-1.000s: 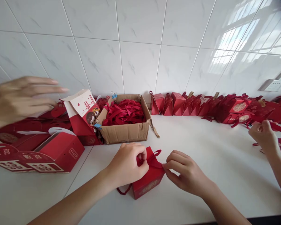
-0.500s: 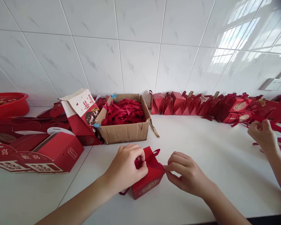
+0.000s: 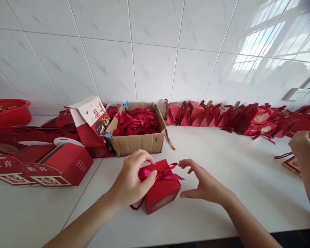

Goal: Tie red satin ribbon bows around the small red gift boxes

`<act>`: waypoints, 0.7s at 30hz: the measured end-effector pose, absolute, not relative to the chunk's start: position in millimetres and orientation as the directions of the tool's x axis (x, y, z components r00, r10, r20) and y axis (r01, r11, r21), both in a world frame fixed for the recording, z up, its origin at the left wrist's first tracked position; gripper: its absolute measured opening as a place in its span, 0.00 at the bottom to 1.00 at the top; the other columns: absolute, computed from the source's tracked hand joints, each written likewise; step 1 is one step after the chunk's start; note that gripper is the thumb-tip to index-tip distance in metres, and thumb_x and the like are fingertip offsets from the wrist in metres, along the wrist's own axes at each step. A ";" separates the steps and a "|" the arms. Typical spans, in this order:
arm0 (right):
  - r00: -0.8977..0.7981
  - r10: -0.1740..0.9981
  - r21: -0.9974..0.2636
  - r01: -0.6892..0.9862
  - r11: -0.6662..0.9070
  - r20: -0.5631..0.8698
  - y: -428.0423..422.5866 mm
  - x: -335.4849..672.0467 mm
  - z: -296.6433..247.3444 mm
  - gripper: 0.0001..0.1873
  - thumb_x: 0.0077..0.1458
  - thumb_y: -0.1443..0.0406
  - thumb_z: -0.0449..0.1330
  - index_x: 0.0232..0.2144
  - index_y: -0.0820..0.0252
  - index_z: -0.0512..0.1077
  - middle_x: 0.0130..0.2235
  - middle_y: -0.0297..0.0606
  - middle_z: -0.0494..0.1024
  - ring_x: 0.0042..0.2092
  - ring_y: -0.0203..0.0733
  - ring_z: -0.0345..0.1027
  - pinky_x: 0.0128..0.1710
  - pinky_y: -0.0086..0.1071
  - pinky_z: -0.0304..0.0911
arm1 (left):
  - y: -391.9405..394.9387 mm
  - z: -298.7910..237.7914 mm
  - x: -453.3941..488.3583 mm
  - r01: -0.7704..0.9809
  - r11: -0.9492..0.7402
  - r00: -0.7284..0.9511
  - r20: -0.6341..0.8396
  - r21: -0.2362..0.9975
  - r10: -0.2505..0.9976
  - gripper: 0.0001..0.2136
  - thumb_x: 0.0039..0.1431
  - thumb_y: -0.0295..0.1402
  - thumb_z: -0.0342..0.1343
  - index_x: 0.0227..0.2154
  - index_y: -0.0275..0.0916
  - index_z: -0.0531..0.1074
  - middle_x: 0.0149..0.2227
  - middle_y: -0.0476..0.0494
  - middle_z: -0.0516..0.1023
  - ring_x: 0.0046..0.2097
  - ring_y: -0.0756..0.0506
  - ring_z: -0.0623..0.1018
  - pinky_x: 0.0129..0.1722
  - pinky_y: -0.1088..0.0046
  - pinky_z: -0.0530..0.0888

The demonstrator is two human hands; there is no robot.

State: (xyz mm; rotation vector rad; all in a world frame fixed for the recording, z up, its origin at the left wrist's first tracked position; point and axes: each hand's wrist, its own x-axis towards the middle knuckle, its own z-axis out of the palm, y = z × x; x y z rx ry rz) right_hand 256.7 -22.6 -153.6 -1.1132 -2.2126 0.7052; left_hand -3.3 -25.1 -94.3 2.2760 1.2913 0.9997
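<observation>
Arches the left hand (image 3: 130, 177) over the satin bow (image 3: 167, 175), with thumb and fingers parted wide. Curves the right hand (image 3: 206, 184) into a broad, empty C beside the red box (image 3: 162, 198), on the white table (image 3: 204, 217). Hides the bow's left side partly behind the thumb. Shows glossy ribbon, smooth angular card, twisted cord (image 3: 137, 208).

Slender bare forearms (image 3: 94, 217), narrow bare wrists (image 3: 111, 201), slim tapering fingers (image 3: 147, 183).
</observation>
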 end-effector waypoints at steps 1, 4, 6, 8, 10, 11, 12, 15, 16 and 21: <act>-0.523 0.836 -0.699 0.535 0.475 0.168 -19.8 258.6 -157.9 0.51 0.41 0.56 0.69 0.62 0.51 0.47 0.58 0.48 0.63 0.56 0.50 0.61 0.52 0.45 0.63 | -29.7 -96.2 -10.9 0.590 -0.502 0.259 0.440 0.633 0.860 0.03 0.56 0.32 0.50 0.33 0.41 0.65 0.36 0.46 0.71 0.42 0.45 0.72 0.46 0.67 0.68; -0.612 0.789 -0.771 0.477 0.422 0.053 -10.6 258.1 -169.6 0.66 0.39 0.55 0.70 0.65 0.50 0.29 0.66 0.52 0.47 0.65 0.53 0.46 0.60 0.50 0.51 | -51.3 -113.7 -33.9 0.569 -0.321 0.022 0.376 0.757 0.927 0.08 0.59 0.39 0.48 0.38 0.43 0.66 0.40 0.45 0.72 0.47 0.43 0.71 0.48 0.67 0.69; -0.646 0.761 -0.807 0.420 0.415 0.055 -4.5 251.1 -174.2 0.67 0.38 0.56 0.71 0.66 0.50 0.27 0.68 0.51 0.41 0.67 0.53 0.39 0.62 0.51 0.46 | -68.9 -133.0 -43.5 0.572 -0.199 0.010 0.236 0.796 0.972 0.11 0.58 0.43 0.50 0.39 0.44 0.66 0.41 0.44 0.73 0.47 0.42 0.73 0.47 0.66 0.71; -0.683 0.727 -0.852 0.333 0.404 0.078 0.5 239.7 -176.1 0.69 0.35 0.57 0.72 0.66 0.51 0.28 0.68 0.52 0.41 0.67 0.53 0.38 0.63 0.49 0.46 | -84.0 -152.4 -46.7 0.558 -0.100 0.007 0.116 0.824 0.993 0.14 0.58 0.45 0.51 0.44 0.46 0.67 0.46 0.44 0.74 0.48 0.40 0.73 0.47 0.64 0.73; -0.723 0.683 -0.904 0.220 0.366 0.101 2.7 227.0 -176.9 0.69 0.35 0.59 0.73 0.66 0.51 0.29 0.66 0.52 0.46 0.65 0.52 0.46 0.61 0.47 0.51 | -93.2 -166.9 -46.2 0.529 -0.129 0.082 0.101 0.839 0.992 0.17 0.58 0.44 0.51 0.49 0.48 0.65 0.50 0.43 0.73 0.52 0.38 0.72 0.50 0.62 0.73; -0.737 0.666 -0.924 0.166 0.344 0.115 2.4 221.8 -177.6 0.69 0.35 0.60 0.73 0.66 0.50 0.30 0.65 0.51 0.49 0.64 0.51 0.51 0.59 0.45 0.55 | -95.2 -171.6 -45.9 0.526 -0.158 0.123 0.109 0.835 0.986 0.18 0.58 0.43 0.51 0.51 0.49 0.64 0.52 0.43 0.71 0.54 0.38 0.71 0.52 0.61 0.72; -0.741 0.658 -0.936 0.124 0.330 0.133 1.2 218.3 -178.7 0.68 0.34 0.61 0.73 0.66 0.50 0.31 0.65 0.51 0.52 0.62 0.51 0.54 0.57 0.44 0.58 | -95.7 -174.8 -46.0 0.527 -0.195 0.166 0.125 0.827 0.978 0.19 0.58 0.42 0.51 0.53 0.49 0.63 0.54 0.42 0.70 0.55 0.38 0.70 0.53 0.60 0.71; -0.693 0.696 -0.926 0.111 0.361 0.188 -4.9 225.8 -184.9 0.65 0.32 0.63 0.74 0.65 0.53 0.39 0.62 0.50 0.57 0.61 0.51 0.56 0.56 0.42 0.60 | -92.9 -178.7 -50.7 0.537 -0.261 0.194 0.184 0.802 0.964 0.19 0.58 0.39 0.52 0.53 0.48 0.63 0.56 0.40 0.68 0.57 0.37 0.68 0.56 0.56 0.68; -0.660 0.726 -0.917 0.144 0.372 0.192 -6.5 235.6 -187.8 0.63 0.32 0.63 0.73 0.65 0.54 0.42 0.61 0.50 0.59 0.60 0.52 0.57 0.56 0.42 0.60 | -91.8 -179.6 -53.1 0.535 -0.256 0.169 0.195 0.805 0.966 0.18 0.58 0.40 0.51 0.51 0.47 0.64 0.56 0.40 0.68 0.58 0.37 0.68 0.57 0.55 0.67; -0.088 0.991 -0.787 0.602 0.131 0.097 2.1 316.8 -204.2 0.45 0.46 0.53 0.64 0.61 0.60 0.50 0.54 0.52 0.69 0.54 0.56 0.65 0.50 0.48 0.65 | -90.7 -188.8 -56.8 0.527 -0.175 0.055 0.172 0.832 0.984 0.13 0.57 0.43 0.52 0.44 0.46 0.69 0.53 0.42 0.71 0.56 0.38 0.69 0.56 0.56 0.67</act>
